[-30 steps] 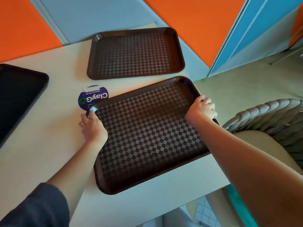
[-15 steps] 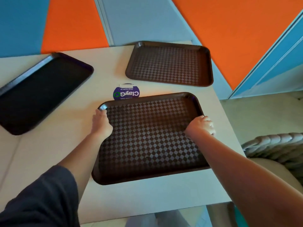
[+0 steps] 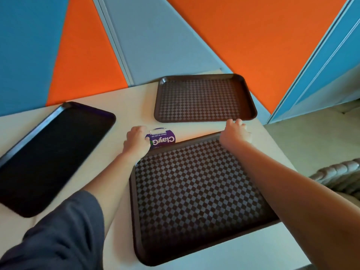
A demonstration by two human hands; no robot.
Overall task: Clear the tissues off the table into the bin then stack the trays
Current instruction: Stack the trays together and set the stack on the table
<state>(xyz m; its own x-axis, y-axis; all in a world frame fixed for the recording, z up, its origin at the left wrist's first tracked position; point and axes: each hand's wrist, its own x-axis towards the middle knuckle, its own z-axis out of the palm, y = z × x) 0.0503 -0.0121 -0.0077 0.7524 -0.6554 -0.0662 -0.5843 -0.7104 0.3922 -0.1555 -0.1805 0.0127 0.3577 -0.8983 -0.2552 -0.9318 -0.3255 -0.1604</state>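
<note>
Left hand (image 3: 136,142) clamped on far-left corner of near tray (image 3: 194,191). Right hand (image 3: 234,132) clamped on far-right corner. Near tray overlaps purple sticker (image 3: 162,140) on table (image 3: 126,106). Far tray (image 3: 204,98) just beyond; black tray (image 3: 50,152) well left.

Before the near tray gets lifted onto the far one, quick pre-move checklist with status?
1. Left hand on the far left corner of the near tray: ok.
2. Right hand on its far right corner: ok.
3. Fingers wrapped under the rim: cannot tell.
4. Far tray empty to receive it: ok.
5. Purple sticker partly under the near tray's edge, flat on the table: ok.
6. No tissues left on the table: ok, none in view.
</note>
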